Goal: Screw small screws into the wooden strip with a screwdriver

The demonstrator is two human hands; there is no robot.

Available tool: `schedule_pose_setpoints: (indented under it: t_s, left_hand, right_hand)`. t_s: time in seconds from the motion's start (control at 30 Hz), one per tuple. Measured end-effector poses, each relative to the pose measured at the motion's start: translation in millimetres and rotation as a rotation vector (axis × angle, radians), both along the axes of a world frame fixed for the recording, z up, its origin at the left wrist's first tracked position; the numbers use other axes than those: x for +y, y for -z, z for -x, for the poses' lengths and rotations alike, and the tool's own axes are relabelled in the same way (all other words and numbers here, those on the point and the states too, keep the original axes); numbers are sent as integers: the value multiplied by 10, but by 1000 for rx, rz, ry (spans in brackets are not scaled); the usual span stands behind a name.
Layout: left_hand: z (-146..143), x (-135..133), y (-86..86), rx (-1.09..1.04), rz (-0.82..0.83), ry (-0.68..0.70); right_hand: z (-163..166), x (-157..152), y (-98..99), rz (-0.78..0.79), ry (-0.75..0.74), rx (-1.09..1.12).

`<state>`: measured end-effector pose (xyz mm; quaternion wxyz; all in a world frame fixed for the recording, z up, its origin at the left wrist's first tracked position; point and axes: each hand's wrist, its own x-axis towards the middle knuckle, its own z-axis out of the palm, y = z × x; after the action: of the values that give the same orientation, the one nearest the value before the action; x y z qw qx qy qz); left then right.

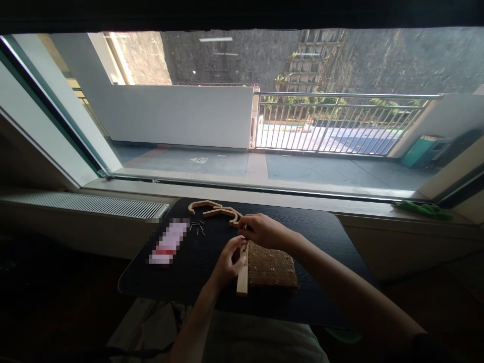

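Note:
On a small black table (181, 272), my left hand (228, 262) is closed round the upper part of a pale wooden strip (242, 278) that runs along the left edge of a brown woven panel (271, 265). Just above it, my right hand (263, 230) is pinched shut over the strip's top end, on something too small to make out. Several small dark nails (197, 228) lie loose to the left of both hands. Curved pale wooden pieces (215, 209) rest at the table's far edge, close to my right hand.
A blurred pink and white item (169, 241) lies on the table's left part. A radiator grille (83, 203) runs along the sill at left. Behind is a large window onto a balcony with a metal railing (333, 123). A green object (421, 208) sits on the sill at right.

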<state>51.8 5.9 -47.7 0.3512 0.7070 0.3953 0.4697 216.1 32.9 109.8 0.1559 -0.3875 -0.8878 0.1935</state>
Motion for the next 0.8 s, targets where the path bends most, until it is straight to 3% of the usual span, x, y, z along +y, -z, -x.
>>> schedule_pose_setpoints:
  t_s: [0.13,0.4,0.8]
  left_hand:
    - [3,12,29,22,30,-37]
    - [9,29,52,24,47,-46]
    - [-3,27,45,17,47,-66]
  right_hand:
    - [35,-31,27,187,42,91]
    - [3,5,69,348,109,201]
    - [-115,70,78,340,108,168]
